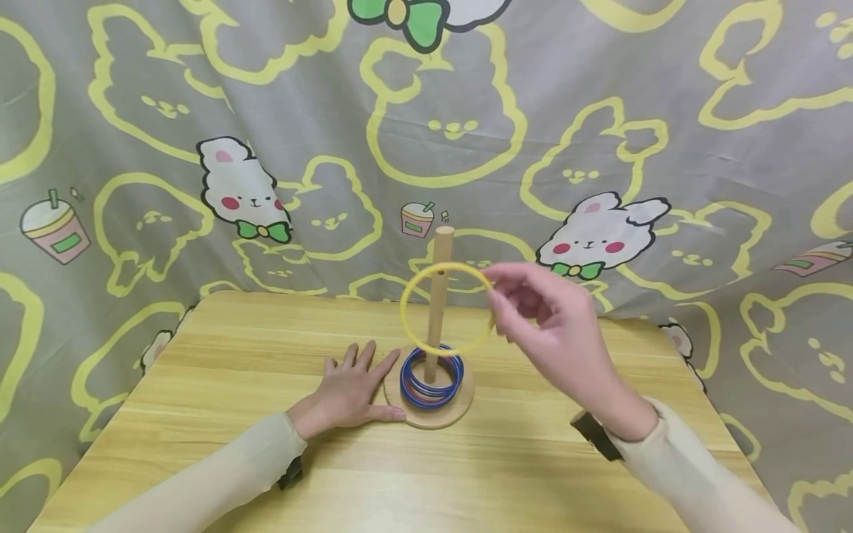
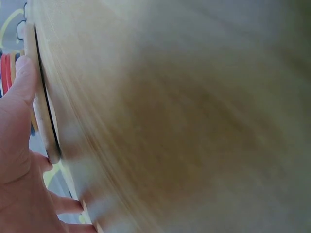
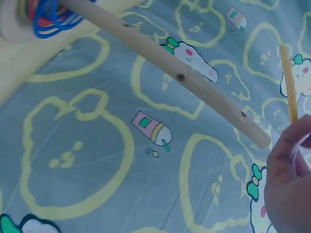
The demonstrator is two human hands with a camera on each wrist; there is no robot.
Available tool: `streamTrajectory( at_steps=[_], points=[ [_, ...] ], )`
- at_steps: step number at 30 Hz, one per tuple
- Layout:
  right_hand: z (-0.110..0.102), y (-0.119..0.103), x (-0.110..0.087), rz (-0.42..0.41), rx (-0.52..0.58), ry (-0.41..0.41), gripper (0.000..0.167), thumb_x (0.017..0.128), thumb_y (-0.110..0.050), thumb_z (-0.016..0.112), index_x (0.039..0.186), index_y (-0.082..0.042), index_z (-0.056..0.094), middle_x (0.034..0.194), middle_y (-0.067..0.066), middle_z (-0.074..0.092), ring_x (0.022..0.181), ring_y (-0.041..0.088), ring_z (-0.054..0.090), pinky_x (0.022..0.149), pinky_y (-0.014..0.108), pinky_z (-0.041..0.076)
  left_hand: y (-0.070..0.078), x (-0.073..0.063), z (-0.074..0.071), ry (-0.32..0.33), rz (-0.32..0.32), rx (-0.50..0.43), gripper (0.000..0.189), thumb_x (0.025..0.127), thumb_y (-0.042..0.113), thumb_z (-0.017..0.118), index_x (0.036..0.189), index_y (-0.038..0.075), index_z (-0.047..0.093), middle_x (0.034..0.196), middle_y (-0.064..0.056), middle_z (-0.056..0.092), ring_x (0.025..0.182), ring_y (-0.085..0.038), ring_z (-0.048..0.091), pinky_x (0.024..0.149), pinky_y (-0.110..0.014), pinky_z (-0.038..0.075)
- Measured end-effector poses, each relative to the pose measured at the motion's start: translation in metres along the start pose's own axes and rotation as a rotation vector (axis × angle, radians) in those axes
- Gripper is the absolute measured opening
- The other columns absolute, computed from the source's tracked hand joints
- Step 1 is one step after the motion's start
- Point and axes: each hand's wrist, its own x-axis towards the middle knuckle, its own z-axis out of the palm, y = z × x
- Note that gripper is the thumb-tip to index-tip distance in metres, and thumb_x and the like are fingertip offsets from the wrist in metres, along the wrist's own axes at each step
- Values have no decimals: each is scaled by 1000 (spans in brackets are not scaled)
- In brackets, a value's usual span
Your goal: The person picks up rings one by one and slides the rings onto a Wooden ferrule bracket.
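Observation:
My right hand [image 1: 563, 329] pinches a thin yellow ring [image 1: 403, 311] between thumb and fingertips, holding it upright. From the head, the ring overlaps a wooden post [image 1: 436, 318]; the right wrist view shows the ring [image 3: 288, 82] edge-on, apart from the post's tip [image 3: 260, 138]. The post rises from a round wooden base [image 1: 460, 409]. Several rings, mostly blue [image 1: 429, 405], lie around its foot; red and yellow ones show among them from the wrists. Fingers spread, my left hand [image 1: 343, 392] rests at the base's left edge, its thumb [image 2: 24, 80] touching the base.
A light wood-grain table [image 1: 233, 363] carries the stand. Behind and at both sides hangs a grey curtain [image 1: 320, 111] with yellow outlines and white rabbit prints. Dark bands [image 1: 596, 435] sit at the sleeve cuffs.

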Motion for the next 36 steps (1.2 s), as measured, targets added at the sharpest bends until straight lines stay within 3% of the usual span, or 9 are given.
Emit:
streamTrajectory(
  at_steps=[4, 9, 16, 21, 29, 36],
  points=[
    [3, -1, 18, 58, 59, 64, 26, 101, 9, 70, 124, 0, 75, 87, 9, 68, 64, 20, 62, 57, 25, 53, 0, 0, 2, 7, 1, -4, 112, 90, 85, 65, 173, 18, 34, 168, -34, 32, 149, -62, 32, 97, -80, 36],
    [3, 1, 32, 99, 51, 108, 24, 102, 7, 69, 125, 1, 74, 88, 10, 68, 63, 25, 63, 59, 27, 55, -1, 1, 0, -2, -9, 0, 111, 90, 84, 66, 174, 20, 34, 169, -33, 31, 150, -63, 31, 98, -79, 35],
    [6, 18, 36, 276, 89, 59, 21, 105, -2, 70, 126, -1, 72, 90, 15, 67, 66, 24, 64, 63, 28, 56, -1, 1, 1, -4, -7, -8, 111, 90, 83, 67, 174, 18, 33, 169, -33, 30, 150, -63, 30, 98, -79, 36],
    [15, 46, 25, 396, 122, -6, 19, 104, 1, 68, 123, 2, 70, 93, 16, 69, 68, 20, 65, 64, 28, 58, 1, -1, -2, -9, -10, -6, 110, 91, 82, 68, 174, 19, 33, 170, -33, 30, 150, -63, 30, 98, -80, 35],
    [36, 97, -7, 576, 139, -106, 23, 100, 3, 66, 123, 9, 67, 93, 16, 70, 69, 17, 66, 64, 27, 57, 1, 0, 0, -31, -22, 8, 111, 90, 85, 64, 175, 21, 31, 171, -32, 29, 151, -63, 30, 101, -81, 34],
    [49, 120, -30, 662, 103, -144, 22, 97, 5, 62, 118, 8, 68, 86, 11, 67, 70, 29, 68, 63, 29, 57, 1, 0, -2, -28, -21, -9, 112, 91, 84, 66, 175, 19, 31, 170, -33, 28, 151, -64, 28, 101, -82, 33]
  ],
)
